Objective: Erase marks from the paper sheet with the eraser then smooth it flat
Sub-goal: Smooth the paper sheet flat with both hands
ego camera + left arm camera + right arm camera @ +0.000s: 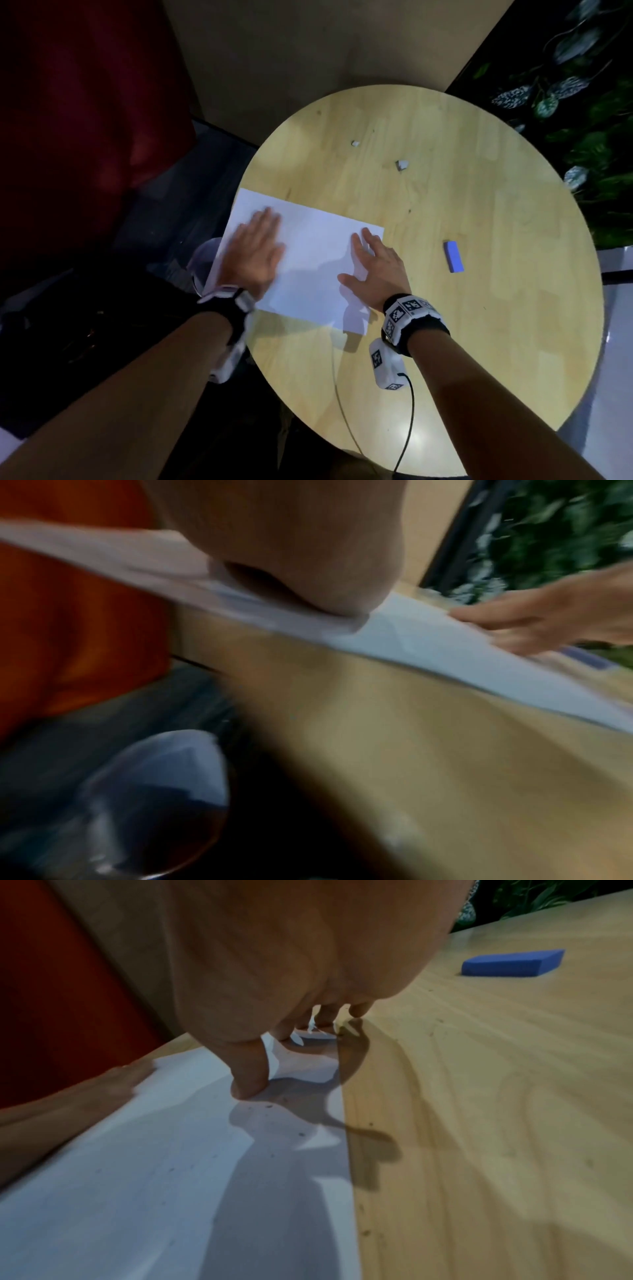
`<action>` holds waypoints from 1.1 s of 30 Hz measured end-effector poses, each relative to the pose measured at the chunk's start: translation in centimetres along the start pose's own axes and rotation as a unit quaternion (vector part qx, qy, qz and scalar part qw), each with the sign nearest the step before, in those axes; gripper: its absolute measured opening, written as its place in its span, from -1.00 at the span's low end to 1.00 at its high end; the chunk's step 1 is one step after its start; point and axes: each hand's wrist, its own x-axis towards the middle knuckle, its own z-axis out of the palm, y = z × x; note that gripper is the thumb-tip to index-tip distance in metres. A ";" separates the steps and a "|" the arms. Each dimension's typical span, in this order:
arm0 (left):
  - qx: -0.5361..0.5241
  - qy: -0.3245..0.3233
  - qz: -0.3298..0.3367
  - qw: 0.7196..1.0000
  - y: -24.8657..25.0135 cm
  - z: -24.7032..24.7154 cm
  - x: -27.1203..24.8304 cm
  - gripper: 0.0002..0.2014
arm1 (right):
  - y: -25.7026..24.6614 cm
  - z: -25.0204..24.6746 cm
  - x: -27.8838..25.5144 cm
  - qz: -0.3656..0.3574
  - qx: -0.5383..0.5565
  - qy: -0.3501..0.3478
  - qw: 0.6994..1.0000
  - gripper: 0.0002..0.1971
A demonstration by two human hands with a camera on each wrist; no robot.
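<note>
A white paper sheet (308, 253) lies on the left part of the round wooden table (445, 342), its left edge hanging past the rim. My left hand (255, 248) lies flat on the sheet's left half, blurred. My right hand (375, 265) presses the right edge with spread fingers, fingertips (248, 1089) down on the paper (154, 1191). The blue eraser (454, 256) lies on the wood to the right of the sheet, apart from both hands; the right wrist view shows the eraser (512, 962) too. The left wrist view is blurred; my left palm (291, 561) rests on the paper (445, 647).
Two small crumpled white scraps (356, 143) (402, 165) lie on the far part of the table. A red chair (68, 120) stands at the left, leafy plants (582, 102) at the right. A white device with a cable (387, 368) sits under my right wrist.
</note>
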 end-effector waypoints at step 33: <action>-0.033 -0.032 -0.175 0.984 -3.9 -1.9 3.1 -0.37 | -0.4 -0.1 -0.2 0.000 0.008 0.008 1.000 -0.17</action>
